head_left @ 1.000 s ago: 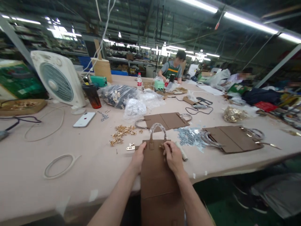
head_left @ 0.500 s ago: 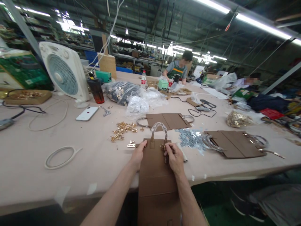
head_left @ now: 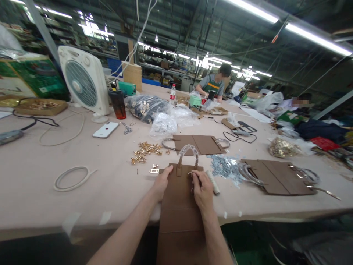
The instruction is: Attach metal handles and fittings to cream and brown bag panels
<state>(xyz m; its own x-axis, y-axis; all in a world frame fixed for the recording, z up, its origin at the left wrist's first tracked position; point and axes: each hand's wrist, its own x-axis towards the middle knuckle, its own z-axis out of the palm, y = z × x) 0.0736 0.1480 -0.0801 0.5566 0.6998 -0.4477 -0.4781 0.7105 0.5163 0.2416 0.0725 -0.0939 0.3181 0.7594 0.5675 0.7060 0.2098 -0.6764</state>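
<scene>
A brown bag panel (head_left: 179, 209) hangs over the table's near edge, its wrapped handle (head_left: 189, 149) standing up at the far end. My left hand (head_left: 162, 182) is closed on the panel's left edge, thumb on top. Beside it a strap with a gold-coloured metal plate (head_left: 154, 171) sticks out to the left. My right hand (head_left: 203, 187) is closed in a pinch at a small gold-coloured metal fitting (head_left: 190, 173) by the handle's right base; its fingers partly hide the fitting. Beyond my left hand lies a pile of gold-coloured fittings (head_left: 146, 151).
More brown bag panels (head_left: 278, 176) lie right and behind (head_left: 197, 144). Thin grey pieces (head_left: 226, 169) are heaped between them. A rolled tube (head_left: 213, 184) lies beside my right hand. Left are a tape roll (head_left: 70, 179), phone (head_left: 105, 130), tumbler (head_left: 117, 105) and fan (head_left: 84, 81). A co-worker (head_left: 211, 86) sits across.
The view has shifted slightly. My right hand has turned a little at the fitting, and more of the rolled tube shows beside it. My left hand keeps its hold on the panel.
</scene>
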